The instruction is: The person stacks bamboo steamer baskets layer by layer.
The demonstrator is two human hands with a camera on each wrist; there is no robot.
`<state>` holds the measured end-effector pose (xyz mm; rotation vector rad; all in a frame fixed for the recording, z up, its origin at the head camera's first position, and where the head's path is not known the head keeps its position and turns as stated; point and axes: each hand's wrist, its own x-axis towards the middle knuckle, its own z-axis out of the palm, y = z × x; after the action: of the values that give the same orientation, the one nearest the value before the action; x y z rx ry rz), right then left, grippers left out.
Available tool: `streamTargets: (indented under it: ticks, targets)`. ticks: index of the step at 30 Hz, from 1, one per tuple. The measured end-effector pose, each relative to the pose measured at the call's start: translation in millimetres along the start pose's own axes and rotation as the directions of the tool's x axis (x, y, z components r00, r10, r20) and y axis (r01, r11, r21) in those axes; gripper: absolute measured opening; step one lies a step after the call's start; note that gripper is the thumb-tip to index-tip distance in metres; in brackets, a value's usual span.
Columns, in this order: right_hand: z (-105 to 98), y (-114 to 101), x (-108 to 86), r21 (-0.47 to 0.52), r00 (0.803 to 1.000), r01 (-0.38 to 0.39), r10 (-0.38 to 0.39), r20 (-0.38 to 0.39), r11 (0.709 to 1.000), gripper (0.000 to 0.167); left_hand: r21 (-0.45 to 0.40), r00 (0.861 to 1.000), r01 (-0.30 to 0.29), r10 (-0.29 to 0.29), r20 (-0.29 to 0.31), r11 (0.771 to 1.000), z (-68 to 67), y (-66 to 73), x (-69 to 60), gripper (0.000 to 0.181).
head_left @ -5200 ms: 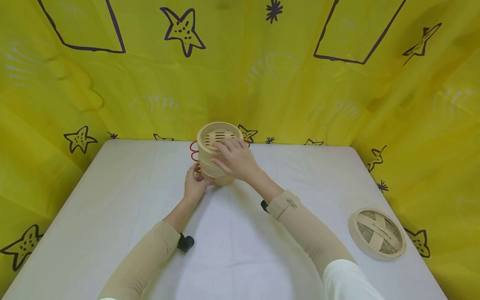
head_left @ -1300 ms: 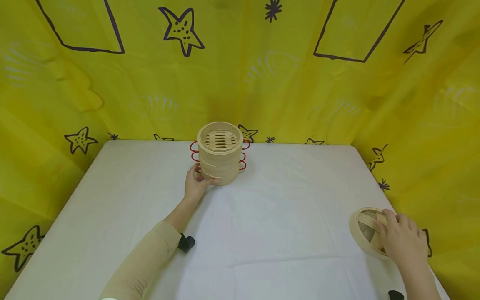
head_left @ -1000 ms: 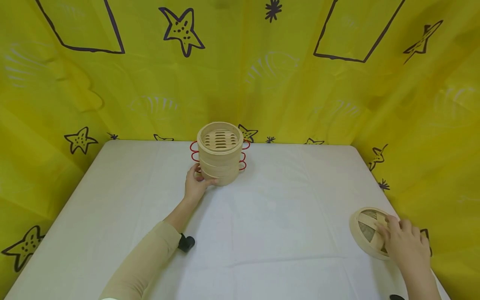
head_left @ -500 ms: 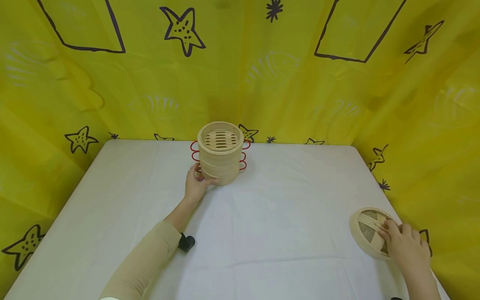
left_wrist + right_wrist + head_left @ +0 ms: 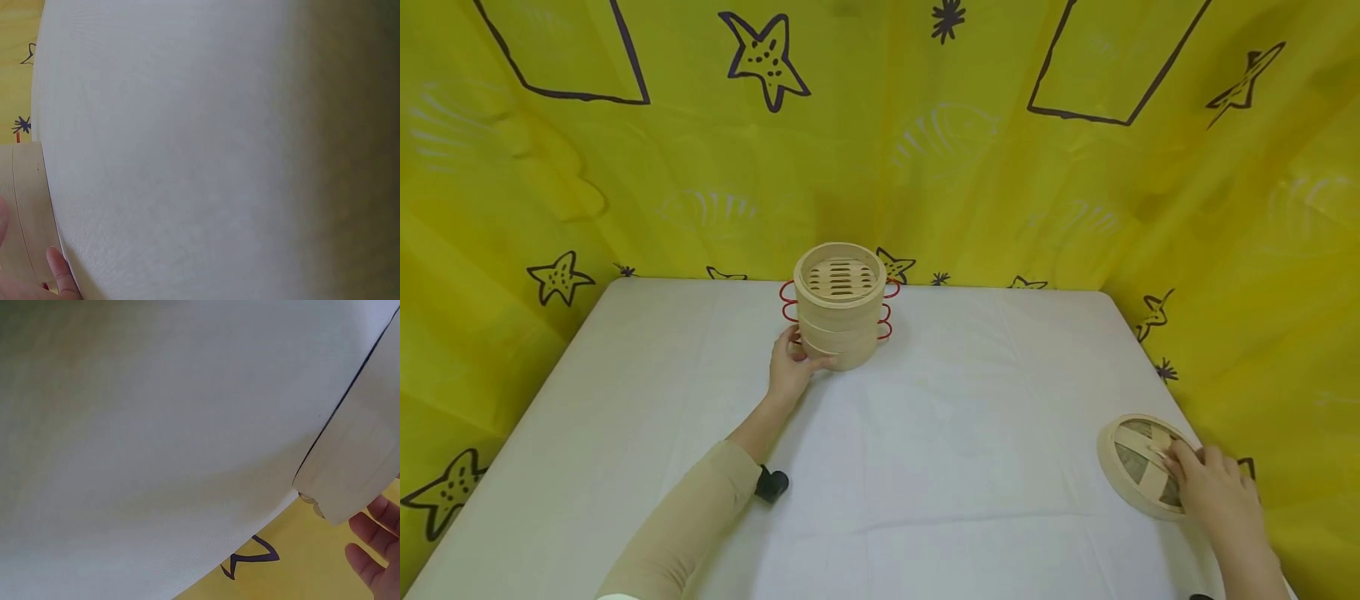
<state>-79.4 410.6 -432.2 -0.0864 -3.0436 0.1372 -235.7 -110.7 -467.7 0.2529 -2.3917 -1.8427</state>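
Note:
A stack of bamboo steamer baskets (image 5: 838, 321) with red loop handles stands upright at the back of the table, its slatted top basket uncovered. My left hand (image 5: 788, 367) grips the stack low on its left side, thumb across the front. In the left wrist view, fingers (image 5: 59, 269) lie against the pale wall of the steamer (image 5: 28, 212). Far to the right, the round steamer lid (image 5: 1138, 467) lies on the table. My right hand (image 5: 1217, 496) pinches the lid's small top handle. The right wrist view shows loosely bent fingers (image 5: 372, 534) beside the lid (image 5: 359, 450).
A white cloth covers the table (image 5: 940, 467). Yellow patterned curtain (image 5: 850, 150) hangs close behind and along both sides. The lid lies near the table's right edge.
My right hand has gone from the top of the steamer stack to the lid, and its fingers have closed in on the handle. My left hand and the stack have stayed put.

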Motion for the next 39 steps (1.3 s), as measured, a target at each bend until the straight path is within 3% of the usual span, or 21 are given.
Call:
streamTargets:
  ticks: [13, 28, 39]
  targets:
    - [3, 1, 1.8, 0.003, 0.998, 0.035, -0.035, -0.053, 0.999, 0.009, -0.009, 1.0, -0.006, 0.006, 0.003, 1.0, -1.2, 0.2, 0.2, 0.082]
    - [2, 0, 6.7, 0.023, 1.0, -0.016, 0.015, 0.027, 1.0, 0.015, 0.0, 1.0, 0.007, -0.007, 0.006, 1.0, 0.0, -0.8, 1.5, 0.083]
    - [-17, -25, 23.0, 0.031, 0.999, 0.032, -0.032, 0.004, 0.999, 0.01, 0.005, 1.0, -0.001, 0.001, -0.003, 1.0, -0.4, 2.0, 0.0, 0.083]
